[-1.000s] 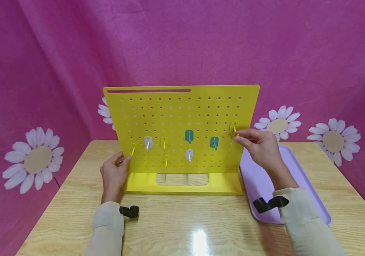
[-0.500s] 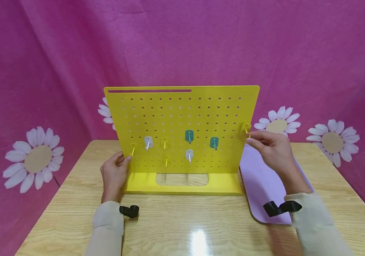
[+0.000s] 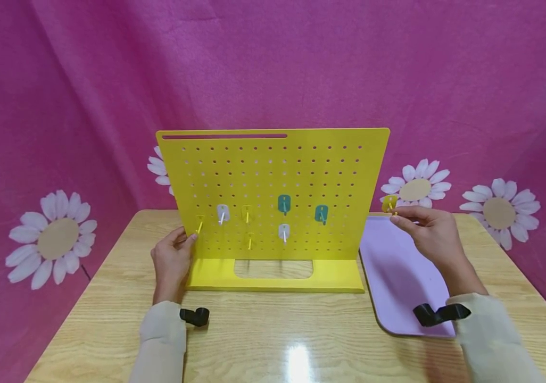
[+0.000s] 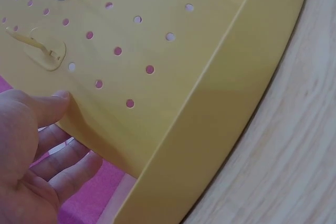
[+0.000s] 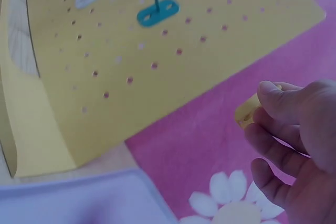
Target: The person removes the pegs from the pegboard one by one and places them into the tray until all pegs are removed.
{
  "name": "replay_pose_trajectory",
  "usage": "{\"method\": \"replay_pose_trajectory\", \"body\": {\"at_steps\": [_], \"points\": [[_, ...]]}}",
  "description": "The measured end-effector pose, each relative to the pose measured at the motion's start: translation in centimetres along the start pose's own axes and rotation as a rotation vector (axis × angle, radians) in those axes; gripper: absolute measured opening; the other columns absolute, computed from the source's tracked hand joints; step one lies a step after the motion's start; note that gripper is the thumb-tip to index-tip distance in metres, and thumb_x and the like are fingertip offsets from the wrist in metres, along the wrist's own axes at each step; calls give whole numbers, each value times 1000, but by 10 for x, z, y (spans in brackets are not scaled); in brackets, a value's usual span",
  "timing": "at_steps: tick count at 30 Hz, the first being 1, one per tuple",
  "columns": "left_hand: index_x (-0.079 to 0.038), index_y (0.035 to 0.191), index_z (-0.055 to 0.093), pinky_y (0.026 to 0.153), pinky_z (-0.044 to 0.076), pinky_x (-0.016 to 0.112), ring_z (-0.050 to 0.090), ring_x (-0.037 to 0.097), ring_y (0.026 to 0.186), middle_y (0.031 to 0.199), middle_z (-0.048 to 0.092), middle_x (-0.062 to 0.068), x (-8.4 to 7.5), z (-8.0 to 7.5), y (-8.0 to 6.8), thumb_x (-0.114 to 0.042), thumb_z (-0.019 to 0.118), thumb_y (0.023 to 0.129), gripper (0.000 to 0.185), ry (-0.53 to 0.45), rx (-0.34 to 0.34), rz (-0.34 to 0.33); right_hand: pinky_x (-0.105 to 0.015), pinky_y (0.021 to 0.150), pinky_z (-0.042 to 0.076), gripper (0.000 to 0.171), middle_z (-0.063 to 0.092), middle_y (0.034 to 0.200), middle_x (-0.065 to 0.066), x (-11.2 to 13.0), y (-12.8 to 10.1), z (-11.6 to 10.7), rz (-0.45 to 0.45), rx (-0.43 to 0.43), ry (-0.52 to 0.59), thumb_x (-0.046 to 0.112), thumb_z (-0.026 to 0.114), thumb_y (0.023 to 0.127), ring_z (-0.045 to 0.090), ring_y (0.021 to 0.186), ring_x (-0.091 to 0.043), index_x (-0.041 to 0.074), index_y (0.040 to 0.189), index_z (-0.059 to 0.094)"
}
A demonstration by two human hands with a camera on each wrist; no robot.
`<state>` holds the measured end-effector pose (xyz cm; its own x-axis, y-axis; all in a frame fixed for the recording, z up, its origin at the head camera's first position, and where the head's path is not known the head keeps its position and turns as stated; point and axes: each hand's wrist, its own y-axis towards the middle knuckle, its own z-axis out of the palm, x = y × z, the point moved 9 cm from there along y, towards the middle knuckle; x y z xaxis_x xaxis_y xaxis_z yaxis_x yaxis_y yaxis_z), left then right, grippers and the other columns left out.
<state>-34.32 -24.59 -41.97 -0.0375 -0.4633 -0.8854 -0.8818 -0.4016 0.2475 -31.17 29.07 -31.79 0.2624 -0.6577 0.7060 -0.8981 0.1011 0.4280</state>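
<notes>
A yellow pegboard [image 3: 325,175] stands upright on the table. My left hand [image 3: 172,260] grips its left edge; in the left wrist view the thumb [image 4: 52,106] lies on the front face and the other fingers reach behind. My right hand [image 3: 428,234] pinches a yellow hook [image 3: 390,202] in the air, off the board's right side and above the tray. In the right wrist view that hook [image 5: 247,111] is partly hidden by thumb and fingers. On the board hang teal hooks [image 3: 284,203], white hooks [image 3: 223,214] and several yellow hooks, one [image 3: 199,224] just above my left thumb.
A lilac tray [image 3: 397,271] lies on the wooden table [image 3: 254,335] to the right of the pegboard, under my right forearm. A magenta cloth [image 3: 273,64] with white daisies hangs close behind the board and along both sides.
My right hand has moved right with the yellow hook, from the front of the board near its right edge to beyond that edge. My left hand has kept its place.
</notes>
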Motion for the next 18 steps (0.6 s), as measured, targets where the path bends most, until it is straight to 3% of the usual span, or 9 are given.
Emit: {"method": "replay_pose_trajectory", "body": {"at_steps": [3, 10, 16, 18], "points": [[-7, 130, 68, 71, 55, 20, 69, 25, 97, 113, 72, 13, 0, 0, 0, -17, 70, 96, 36, -4, 2, -2, -19, 58, 50, 27, 71, 92, -1, -15, 2, 6, 33, 23, 6, 18, 73, 93, 56, 82, -8, -2, 112, 75], [-7, 131, 67, 85, 57, 41, 69, 27, 100, 115, 71, 13, -1, 1, 1, -18, 69, 97, 36, -6, 3, -2, -14, 68, 50, 31, 71, 108, -17, -45, 8, 23, 105, 89, 50, 19, 71, 95, 58, 87, 0, -4, 116, 72], [-7, 134, 65, 89, 55, 42, 66, 29, 103, 117, 69, 15, 2, 0, 0, -20, 68, 97, 39, 1, 8, -21, -16, 73, 51, 35, 67, 119, -20, -71, 9, 38, 221, 160, 54, 22, 69, 97, 62, 99, -22, -1, 123, 70], [-7, 133, 66, 88, 56, 42, 67, 29, 103, 116, 70, 15, 2, 0, 0, -21, 69, 97, 38, 6, 5, -16, -17, 73, 51, 35, 68, 118, -20, -78, 10, 40, 232, 166, 46, 23, 69, 97, 63, 98, -22, -1, 123, 70]]}}
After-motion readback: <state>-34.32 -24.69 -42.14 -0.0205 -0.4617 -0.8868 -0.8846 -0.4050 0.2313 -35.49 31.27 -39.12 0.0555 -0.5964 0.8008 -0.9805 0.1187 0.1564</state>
